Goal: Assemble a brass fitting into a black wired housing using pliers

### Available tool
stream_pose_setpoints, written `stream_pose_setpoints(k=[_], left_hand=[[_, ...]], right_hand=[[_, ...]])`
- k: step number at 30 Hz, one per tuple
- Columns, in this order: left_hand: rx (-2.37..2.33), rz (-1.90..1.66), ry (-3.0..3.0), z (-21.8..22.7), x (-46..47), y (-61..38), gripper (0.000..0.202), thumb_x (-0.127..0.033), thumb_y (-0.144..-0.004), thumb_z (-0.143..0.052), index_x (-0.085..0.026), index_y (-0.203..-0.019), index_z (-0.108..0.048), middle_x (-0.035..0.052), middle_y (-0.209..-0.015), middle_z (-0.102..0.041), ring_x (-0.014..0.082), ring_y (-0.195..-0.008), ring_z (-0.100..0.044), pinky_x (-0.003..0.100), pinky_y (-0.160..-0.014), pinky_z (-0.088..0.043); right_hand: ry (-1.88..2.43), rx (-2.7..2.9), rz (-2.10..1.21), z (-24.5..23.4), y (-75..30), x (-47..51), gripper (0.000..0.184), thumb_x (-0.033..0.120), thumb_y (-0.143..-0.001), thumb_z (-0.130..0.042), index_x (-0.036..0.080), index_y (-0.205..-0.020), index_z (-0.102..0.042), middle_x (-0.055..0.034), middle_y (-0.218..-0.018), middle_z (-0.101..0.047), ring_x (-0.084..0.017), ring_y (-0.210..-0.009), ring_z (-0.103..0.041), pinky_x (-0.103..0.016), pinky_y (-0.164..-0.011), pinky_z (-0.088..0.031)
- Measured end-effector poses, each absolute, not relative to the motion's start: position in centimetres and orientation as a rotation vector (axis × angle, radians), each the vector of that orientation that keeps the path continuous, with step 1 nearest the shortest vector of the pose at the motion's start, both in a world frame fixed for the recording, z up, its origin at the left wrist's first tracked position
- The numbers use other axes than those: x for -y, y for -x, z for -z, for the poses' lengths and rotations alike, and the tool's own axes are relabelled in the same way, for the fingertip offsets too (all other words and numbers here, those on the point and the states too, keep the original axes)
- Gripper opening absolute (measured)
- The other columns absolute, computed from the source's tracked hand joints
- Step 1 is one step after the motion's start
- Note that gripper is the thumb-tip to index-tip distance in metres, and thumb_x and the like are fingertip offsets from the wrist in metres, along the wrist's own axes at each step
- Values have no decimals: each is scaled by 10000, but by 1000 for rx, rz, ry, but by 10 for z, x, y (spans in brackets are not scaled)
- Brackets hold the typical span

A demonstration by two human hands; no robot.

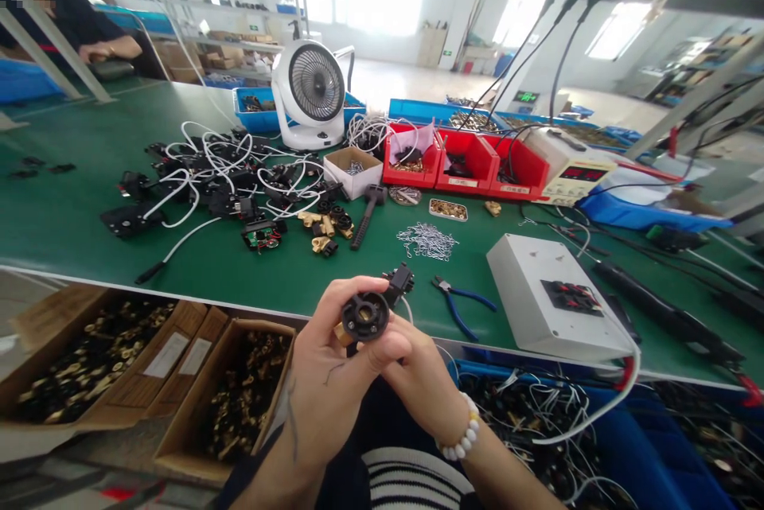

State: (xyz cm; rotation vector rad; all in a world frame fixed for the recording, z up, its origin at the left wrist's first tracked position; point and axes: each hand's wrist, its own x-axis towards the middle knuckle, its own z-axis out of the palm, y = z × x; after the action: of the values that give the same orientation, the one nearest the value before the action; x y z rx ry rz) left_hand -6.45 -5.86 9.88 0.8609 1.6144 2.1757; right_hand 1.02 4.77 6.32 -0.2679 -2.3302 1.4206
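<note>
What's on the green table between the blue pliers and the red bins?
In the head view, a heap of small silver metal pins lies between the blue pliers and the red bins.

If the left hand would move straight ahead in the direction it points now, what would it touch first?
Probably the loose black and brass parts on the green table. The left hand, holding a black part, points up and away over the table edge; depth is unclear.

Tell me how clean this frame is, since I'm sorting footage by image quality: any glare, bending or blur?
Head view: the windows behind the fan blow out white; the table edge bows from wide-lens distortion; the black part in the left hand and right hand stays sharp, and the corners smear.
</note>
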Motion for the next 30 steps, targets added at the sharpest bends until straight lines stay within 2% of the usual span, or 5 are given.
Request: stream_pose_setpoints(k=[5,12,21,26,30], left_hand=[[-1661,-2219,-890,-98,55,66,298,-299,-832,-758,-381,-1106,-675,-55,-1022,-636,93,-940,-596,142,-864,-465],[-2134,-2104,-1044,-96,51,71,291,-307,-811,-782,-314,-1077,-663,-48,-1009,-610,91,-915,-588,140,-821,-471],[-2535,-1933,-1382,-86,42,75,267,-213,-864,-694,-230,-1126,-646,10,-976,-558,136,-866,-601,208,-713,-510],[-2592,-1870,-1349,-77,42,72,314,-157,-912,-578,-291,-1191,-633,22,-1020,-553,168,-894,-588,270,-728,-503],[-2680,-1790,-1431,-80,45,79,247,-243,-931,-603,-265,-1172,-651,19,-983,-568,159,-860,-587,266,-715,-484]], right_hand=[[203,2363,-1377,-60,-6,-46,253,120,-928,-580,180,-1164,-648,-86,-1128,-680,-206,-1050,-636,-325,-925,-497],[398,1850,-1229,-71,-17,-41,134,150,-924,-619,247,-1016,-636,21,-872,-638,-110,-747,-608,-199,-671,-511],[97,2155,-894,-100,-28,-32,234,339,-851,-755,197,-1028,-700,-50,-925,-638,-183,-943,-623,-273,-837,-537],[78,2174,-984,-99,-25,-30,78,189,-901,-689,197,-978,-695,-50,-943,-670,-175,-947,-629,-271,-834,-531],[87,2129,-1087,-102,-20,-30,78,114,-891,-657,190,-888,-673,-36,-901,-664,-149,-879,-620,-251,-796,-517]])
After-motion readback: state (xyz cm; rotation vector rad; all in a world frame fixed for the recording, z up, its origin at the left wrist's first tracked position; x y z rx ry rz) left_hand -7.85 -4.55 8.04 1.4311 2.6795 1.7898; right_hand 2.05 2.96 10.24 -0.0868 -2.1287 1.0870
